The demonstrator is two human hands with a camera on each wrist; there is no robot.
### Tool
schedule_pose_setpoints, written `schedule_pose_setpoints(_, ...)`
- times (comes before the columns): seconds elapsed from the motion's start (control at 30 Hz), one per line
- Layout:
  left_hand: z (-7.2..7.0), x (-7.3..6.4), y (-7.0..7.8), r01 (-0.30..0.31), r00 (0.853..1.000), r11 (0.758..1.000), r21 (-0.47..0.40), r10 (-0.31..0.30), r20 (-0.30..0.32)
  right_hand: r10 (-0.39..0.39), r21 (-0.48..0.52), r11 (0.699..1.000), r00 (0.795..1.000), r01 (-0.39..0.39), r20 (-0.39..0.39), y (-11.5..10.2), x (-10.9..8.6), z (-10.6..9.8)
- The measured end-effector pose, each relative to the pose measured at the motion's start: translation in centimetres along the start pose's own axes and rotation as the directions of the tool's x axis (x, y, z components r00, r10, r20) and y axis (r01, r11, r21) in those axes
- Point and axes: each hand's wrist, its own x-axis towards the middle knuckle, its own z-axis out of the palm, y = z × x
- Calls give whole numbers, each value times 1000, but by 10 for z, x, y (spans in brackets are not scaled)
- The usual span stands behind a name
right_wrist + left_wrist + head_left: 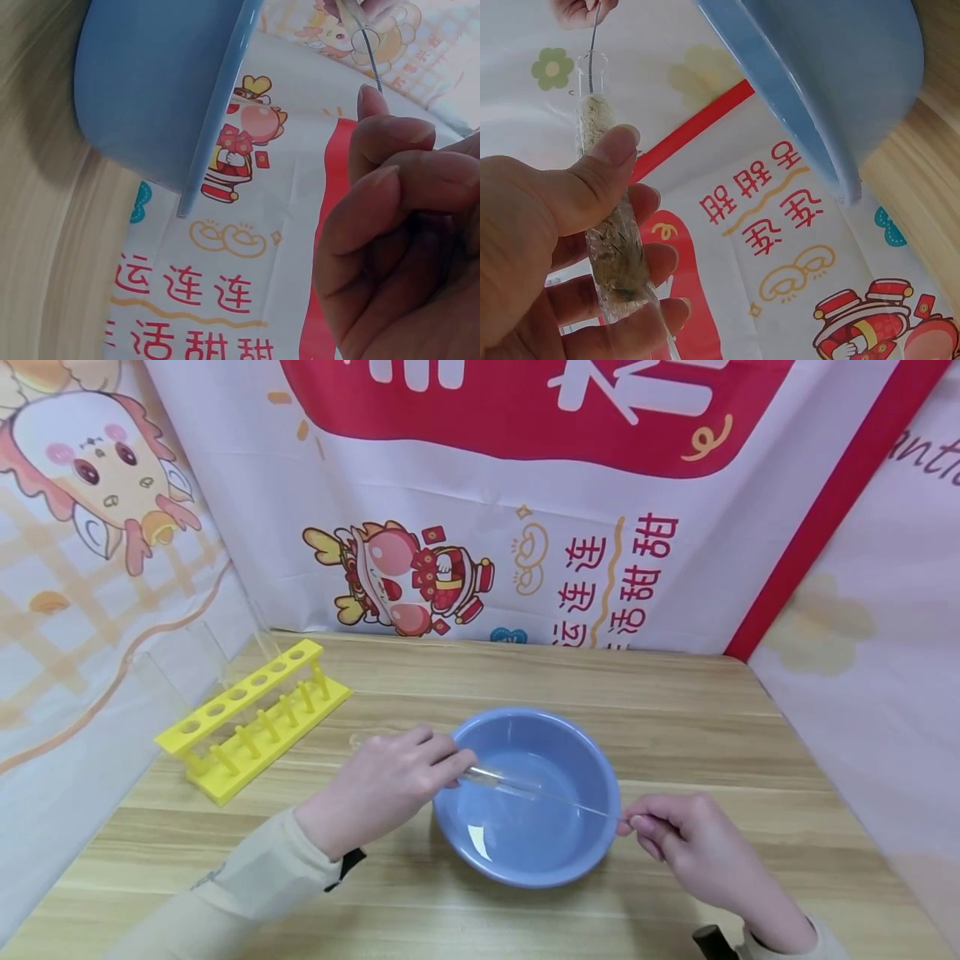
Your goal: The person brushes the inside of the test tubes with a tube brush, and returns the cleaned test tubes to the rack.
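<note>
In the head view my left hand [401, 777] grips a clear glass test tube [521, 787] tilted over a blue basin [527, 878], its mouth toward the right. The left wrist view shows the brush's pale bristles [596, 116] inside the tube [635, 311], with the thumb on one side and fingers behind. A thin twisted wire handle [581, 807] runs out of the mouth. Just past the basin's right rim, my right hand [690, 843] pinches the end of this test tube brush's wire. In the right wrist view its fingers are curled below the wire [371, 56].
A yellow test tube rack [258, 747] stands on the left of the wooden table [675, 710], with several clear tubes in it. Printed cloths [480, 485] hang behind the table and at both sides.
</note>
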Motion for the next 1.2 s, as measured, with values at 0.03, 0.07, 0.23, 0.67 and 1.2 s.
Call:
schedule_pose_setpoints(0.03,0,-1,0,0,1000,1000,-1,0,-1,7,9,1000,1000,-7,6,0,-1,-1)
schedule_pose_setpoints(0.07,-1,-1,0,0,1000,1000,-1,0,-5,13,16,1000,1000,-13,13,1,-1,-1)
schedule_pose_setpoints(0.23,-2,-4,-2,0,1000,1000,-1,0,-29,29,31,999,999,-30,23,3,-5,-5)
schedule_pose_setpoints(0.67,-8,-8,-7,32,999,999,-17,-32,-13,48,17,999,998,-49,34,3,-15,-18)
schedule_pose_setpoints(1.2,-10,-9,-8,35,999,999,-12,-35,-15,52,-24,998,999,-52,-4,7,-26,-24)
